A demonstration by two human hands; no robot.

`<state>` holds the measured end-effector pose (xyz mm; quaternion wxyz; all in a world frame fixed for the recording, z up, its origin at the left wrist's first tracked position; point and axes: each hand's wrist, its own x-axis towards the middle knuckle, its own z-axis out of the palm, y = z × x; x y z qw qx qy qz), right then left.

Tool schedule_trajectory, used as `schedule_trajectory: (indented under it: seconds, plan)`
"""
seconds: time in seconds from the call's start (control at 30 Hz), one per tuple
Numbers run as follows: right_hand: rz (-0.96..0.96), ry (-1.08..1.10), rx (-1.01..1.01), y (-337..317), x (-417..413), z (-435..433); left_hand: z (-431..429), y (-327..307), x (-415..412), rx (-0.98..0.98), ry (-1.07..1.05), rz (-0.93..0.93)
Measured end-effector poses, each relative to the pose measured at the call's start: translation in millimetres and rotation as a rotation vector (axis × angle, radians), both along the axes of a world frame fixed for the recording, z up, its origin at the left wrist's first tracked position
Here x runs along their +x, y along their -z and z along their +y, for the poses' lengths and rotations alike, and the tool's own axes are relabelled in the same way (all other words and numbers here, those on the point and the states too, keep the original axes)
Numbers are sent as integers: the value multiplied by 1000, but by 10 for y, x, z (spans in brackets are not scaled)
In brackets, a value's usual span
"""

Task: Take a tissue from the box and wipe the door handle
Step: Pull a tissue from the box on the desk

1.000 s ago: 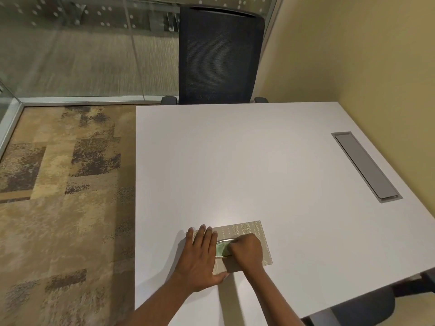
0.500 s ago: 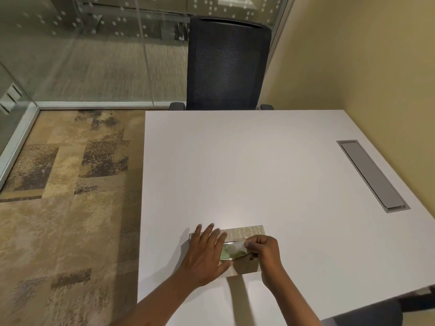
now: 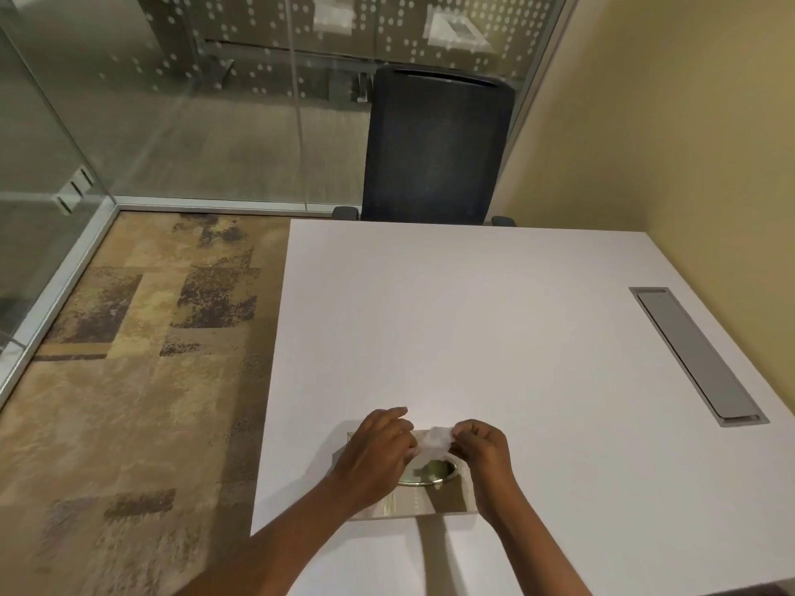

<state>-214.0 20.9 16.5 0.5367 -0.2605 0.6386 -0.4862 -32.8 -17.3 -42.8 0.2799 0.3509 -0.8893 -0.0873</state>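
A flat beige patterned tissue box [image 3: 430,503] lies near the front edge of the white table [image 3: 473,320], with an oval opening [image 3: 432,471] in its top. A white tissue [image 3: 432,443] sticks up out of the opening. My right hand [image 3: 484,451] pinches the tissue's upper right corner. My left hand [image 3: 378,449] rests over the box's left side, its fingertips touching the tissue's left edge. No door handle is in view.
A dark mesh office chair [image 3: 434,144] stands at the table's far edge. A grey cable hatch [image 3: 692,354] is set into the table at the right. Glass walls [image 3: 150,101] enclose patterned carpet [image 3: 129,380] on the left; a yellow wall is on the right.
My right hand has lifted the tissue up out of the opening. My left hand's fingers have come off the box top toward the tissue. The head camera has tilted up.
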Motion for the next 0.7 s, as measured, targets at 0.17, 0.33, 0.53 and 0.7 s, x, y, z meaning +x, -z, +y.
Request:
schedule_trajectory:
  seconds: [0.17,0.33,0.53,0.7]
  plan:
    - [160,-13,-3,-22,99,-62,30,-207,158,-17,-90,-23]
    - [153,-51,-44,-112,284,-164,101,-495,273,141,-251,76]
    - [52,-209,-170,-337,727,-318,190,-894,485,650,-605,572]
    - [11,-463,-302,-645,1258,-382,196,-1316,799,786,-906,1037]
